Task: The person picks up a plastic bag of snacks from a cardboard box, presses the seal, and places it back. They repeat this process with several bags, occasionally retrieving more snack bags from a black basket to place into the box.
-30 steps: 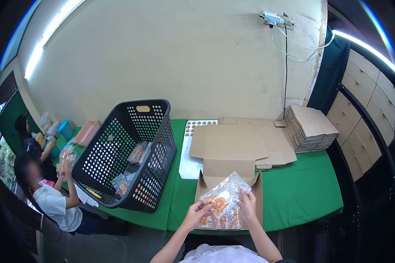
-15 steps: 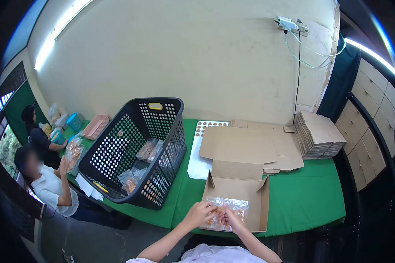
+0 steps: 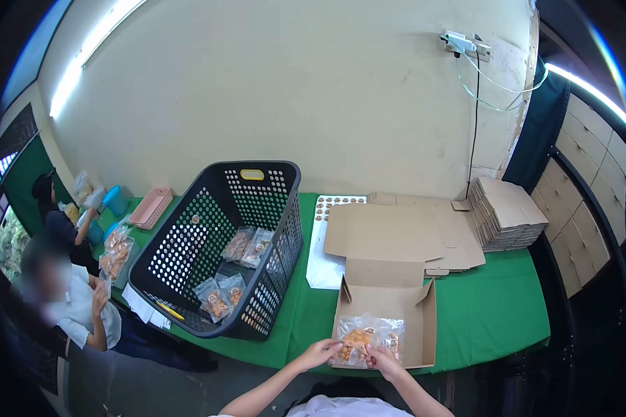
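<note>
My left hand pinches the left edge of a clear snack packet with orange pieces inside. My right hand grips the lower right side of that same packet. Both hands are closed on it, above the front part of an open cardboard box. Beneath and to the right, another clear packet lies in the box, partly covered. The box lid stands folded back at the far side.
A black perforated basket with several snack packets stands to the left. Cardboard sheets lie behind the box, beside a white sticker sheet. Folded boxes are stacked at right. Two people work at far left, one holding a packet.
My hands have moved apart from close together, and the held packet now lies spread between them. The view has shifted slightly. At far left, one person's arm has risen.
</note>
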`<act>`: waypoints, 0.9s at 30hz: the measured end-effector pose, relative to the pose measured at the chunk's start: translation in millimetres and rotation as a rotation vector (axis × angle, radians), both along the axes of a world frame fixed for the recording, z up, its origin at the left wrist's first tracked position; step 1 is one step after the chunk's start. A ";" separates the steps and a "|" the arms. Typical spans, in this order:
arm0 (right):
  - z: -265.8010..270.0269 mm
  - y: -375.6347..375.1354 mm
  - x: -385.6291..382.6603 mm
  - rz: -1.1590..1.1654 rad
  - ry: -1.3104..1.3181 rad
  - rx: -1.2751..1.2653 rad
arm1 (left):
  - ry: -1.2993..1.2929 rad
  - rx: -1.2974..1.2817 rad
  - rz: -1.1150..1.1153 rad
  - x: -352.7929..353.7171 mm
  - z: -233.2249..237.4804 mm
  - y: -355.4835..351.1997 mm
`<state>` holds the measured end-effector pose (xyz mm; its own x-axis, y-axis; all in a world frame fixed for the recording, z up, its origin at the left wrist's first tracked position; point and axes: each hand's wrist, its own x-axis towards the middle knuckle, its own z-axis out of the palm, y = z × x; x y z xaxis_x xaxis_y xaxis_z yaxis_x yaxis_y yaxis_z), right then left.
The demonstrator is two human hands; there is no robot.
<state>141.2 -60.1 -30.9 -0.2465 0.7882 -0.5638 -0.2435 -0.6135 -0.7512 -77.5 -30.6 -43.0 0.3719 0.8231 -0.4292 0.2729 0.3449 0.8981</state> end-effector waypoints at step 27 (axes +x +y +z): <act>18.1 -42.1 -51.7 -0.276 0.194 0.036 | -0.183 0.105 -0.035 -20.2 41.9 -23.1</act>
